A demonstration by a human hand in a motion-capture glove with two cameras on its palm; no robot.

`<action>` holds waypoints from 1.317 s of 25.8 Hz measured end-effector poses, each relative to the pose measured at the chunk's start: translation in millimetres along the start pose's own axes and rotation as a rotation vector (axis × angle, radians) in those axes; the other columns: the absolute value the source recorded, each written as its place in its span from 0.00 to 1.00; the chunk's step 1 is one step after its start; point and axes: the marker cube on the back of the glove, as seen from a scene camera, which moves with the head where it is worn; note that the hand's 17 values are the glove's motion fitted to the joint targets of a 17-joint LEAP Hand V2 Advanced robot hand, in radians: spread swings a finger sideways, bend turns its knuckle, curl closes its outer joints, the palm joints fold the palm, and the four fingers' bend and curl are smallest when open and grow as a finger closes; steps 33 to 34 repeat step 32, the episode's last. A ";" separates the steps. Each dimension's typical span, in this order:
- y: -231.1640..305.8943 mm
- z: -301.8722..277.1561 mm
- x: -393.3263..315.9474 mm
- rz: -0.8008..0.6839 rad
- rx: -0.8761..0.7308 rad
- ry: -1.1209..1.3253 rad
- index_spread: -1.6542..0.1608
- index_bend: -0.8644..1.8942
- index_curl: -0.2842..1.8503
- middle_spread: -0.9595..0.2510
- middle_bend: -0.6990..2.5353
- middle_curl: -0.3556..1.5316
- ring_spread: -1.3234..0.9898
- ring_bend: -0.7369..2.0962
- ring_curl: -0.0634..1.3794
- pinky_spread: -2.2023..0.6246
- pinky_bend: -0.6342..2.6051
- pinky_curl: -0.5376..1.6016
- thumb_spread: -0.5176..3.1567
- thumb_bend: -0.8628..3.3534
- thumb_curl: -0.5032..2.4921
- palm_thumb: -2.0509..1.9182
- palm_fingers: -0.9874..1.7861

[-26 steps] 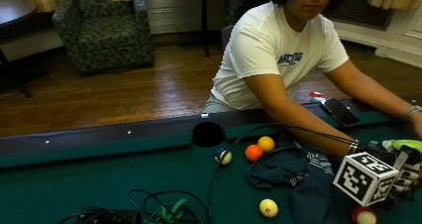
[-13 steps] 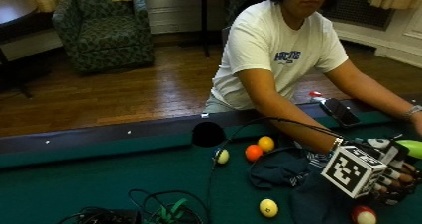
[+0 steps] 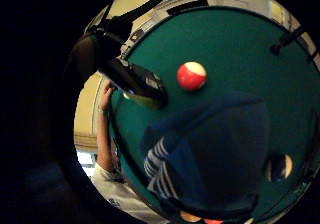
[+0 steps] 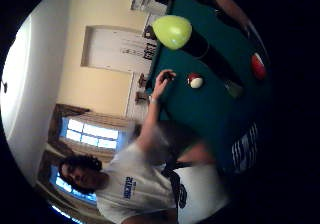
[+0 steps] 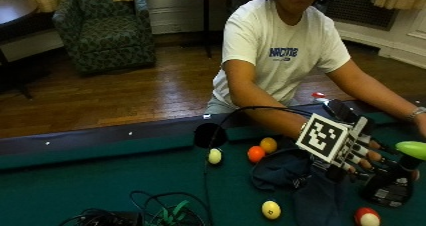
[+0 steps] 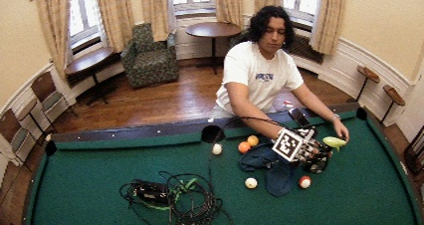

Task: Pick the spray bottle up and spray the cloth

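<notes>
R hand (image 5: 359, 153) grips dark spray bottle (image 5: 393, 178) w/ lime-green top.

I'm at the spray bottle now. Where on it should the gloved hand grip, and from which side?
Grip the dark spray bottle with the yellow-green head at its narrow neck just under the head, coming from the side facing the dark blue cloth, as the black-gloved right hand is placed. It stands upright on the green felt, so a sideways wrap probably leaves a finger free for the trigger.
</notes>
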 end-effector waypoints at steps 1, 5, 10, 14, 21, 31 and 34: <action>8.4 -5.0 -2.0 -0.019 -0.014 0.040 0.69 0.34 0.27 0.65 0.31 0.39 0.51 0.42 0.29 0.81 0.33 0.43 0.38 0.20 0.33 0.65 0.55; 43.5 -23.3 -11.6 -0.101 -0.082 0.251 0.69 0.34 0.26 0.65 0.30 0.39 0.51 0.41 0.28 0.82 0.33 0.43 0.38 0.20 0.32 0.65 0.55; 80.2 -46.2 -23.4 -0.182 -0.077 0.404 0.68 0.34 0.25 0.66 0.29 0.39 0.52 0.41 0.28 0.82 0.34 0.44 0.39 0.20 0.32 0.64 0.53; 102.3 -59.6 -28.1 -0.227 -0.048 0.448 0.68 0.34 0.24 0.66 0.29 0.38 0.52 0.41 0.28 0.82 0.34 0.43 0.39 0.20 0.31 0.64 0.53; 110.9 -78.2 -38.0 -0.265 -0.018 0.475 0.67 0.35 0.23 0.65 0.28 0.38 0.51 0.42 0.28 0.82 0.34 0.43 0.39 0.19 0.30 0.63 0.52; 116.9 -97.2 -43.2 -0.299 -0.018 0.437 0.67 0.36 0.23 0.66 0.27 0.37 0.50 0.42 0.27 0.82 0.34 0.43 0.39 0.20 0.29 0.62 0.53; 117.1 -97.8 -43.1 -0.300 -0.018 0.428 0.66 0.36 0.23 0.66 0.27 0.37 0.50 0.42 0.27 0.83 0.34 0.43 0.39 0.20 0.29 0.62 0.53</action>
